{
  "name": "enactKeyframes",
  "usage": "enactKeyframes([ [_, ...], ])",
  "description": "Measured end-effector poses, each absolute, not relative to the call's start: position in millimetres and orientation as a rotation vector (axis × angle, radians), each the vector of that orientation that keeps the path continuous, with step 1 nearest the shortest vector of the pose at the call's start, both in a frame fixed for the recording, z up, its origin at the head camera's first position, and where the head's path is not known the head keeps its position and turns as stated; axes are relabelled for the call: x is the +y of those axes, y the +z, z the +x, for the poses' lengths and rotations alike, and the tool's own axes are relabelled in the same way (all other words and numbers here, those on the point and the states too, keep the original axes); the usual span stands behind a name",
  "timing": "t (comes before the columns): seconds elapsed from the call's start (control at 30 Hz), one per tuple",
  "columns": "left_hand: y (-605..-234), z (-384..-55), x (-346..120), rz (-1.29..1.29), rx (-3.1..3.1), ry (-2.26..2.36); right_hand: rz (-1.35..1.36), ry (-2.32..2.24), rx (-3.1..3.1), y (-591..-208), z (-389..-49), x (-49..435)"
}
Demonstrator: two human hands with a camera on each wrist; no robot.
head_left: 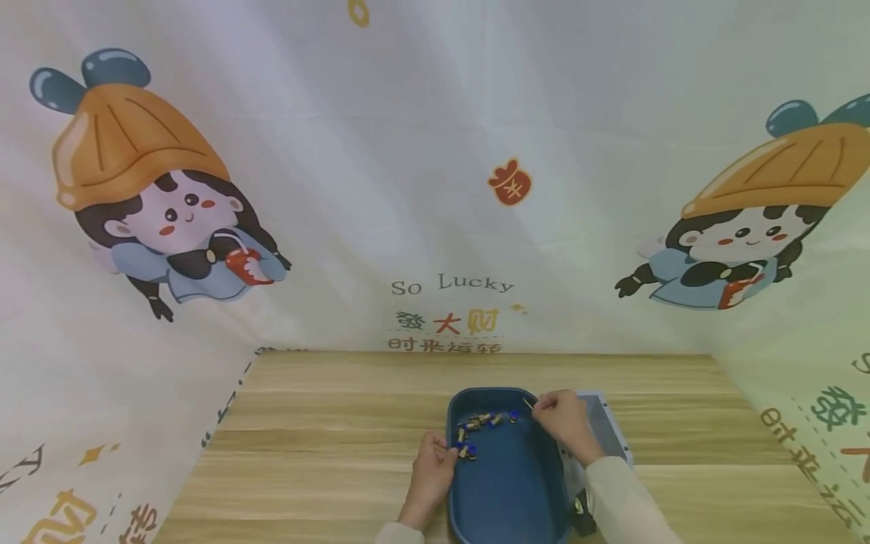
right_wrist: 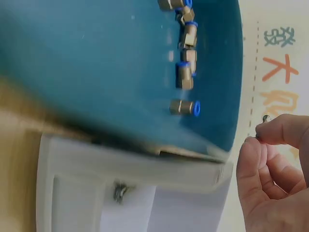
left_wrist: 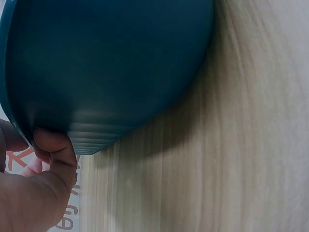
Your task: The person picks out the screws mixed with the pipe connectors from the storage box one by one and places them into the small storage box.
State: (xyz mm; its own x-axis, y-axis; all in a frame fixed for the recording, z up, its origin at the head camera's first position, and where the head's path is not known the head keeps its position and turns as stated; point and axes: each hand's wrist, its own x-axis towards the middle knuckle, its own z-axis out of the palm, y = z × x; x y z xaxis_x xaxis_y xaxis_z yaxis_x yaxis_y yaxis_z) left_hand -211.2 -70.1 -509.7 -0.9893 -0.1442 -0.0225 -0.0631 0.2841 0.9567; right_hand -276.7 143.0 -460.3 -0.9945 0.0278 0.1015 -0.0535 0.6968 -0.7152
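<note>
A deep blue tray (head_left: 506,483) sits on the table, and my left hand (head_left: 432,470) pinches its left rim between thumb and fingers. Also in the left wrist view, the left hand (left_wrist: 43,181) grips the edge of the tray wall (left_wrist: 111,72). Over the tray's far right corner my right hand (head_left: 563,423) pinches a small thin screw (right_wrist: 266,118) between thumb and forefinger. Several brass pneumatic fittings with blue collars (right_wrist: 185,75) lie along the tray's far and left sides. One fitting (right_wrist: 184,107) lies apart, nearest the right hand.
A pale grey compartment box (right_wrist: 130,164) stands against the tray's right side, partly under the right forearm. Small metal parts (right_wrist: 120,191) lie in one of its compartments. The wooden table (head_left: 326,453) meets a printed cloth (head_left: 435,189) behind and at both sides.
</note>
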Motion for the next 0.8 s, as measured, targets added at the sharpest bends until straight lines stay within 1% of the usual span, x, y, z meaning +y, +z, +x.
enactKeyframes([
  [0.43, -512, -213, -70, 0.197, -2.463, -1.800, 0.029, 1.062, -2.735, -465, -274, 176],
  [0.8, -512, -213, -70, 0.197, -2.473, -1.802, -0.020, 1.045, -2.764, -477, -268, 192],
])
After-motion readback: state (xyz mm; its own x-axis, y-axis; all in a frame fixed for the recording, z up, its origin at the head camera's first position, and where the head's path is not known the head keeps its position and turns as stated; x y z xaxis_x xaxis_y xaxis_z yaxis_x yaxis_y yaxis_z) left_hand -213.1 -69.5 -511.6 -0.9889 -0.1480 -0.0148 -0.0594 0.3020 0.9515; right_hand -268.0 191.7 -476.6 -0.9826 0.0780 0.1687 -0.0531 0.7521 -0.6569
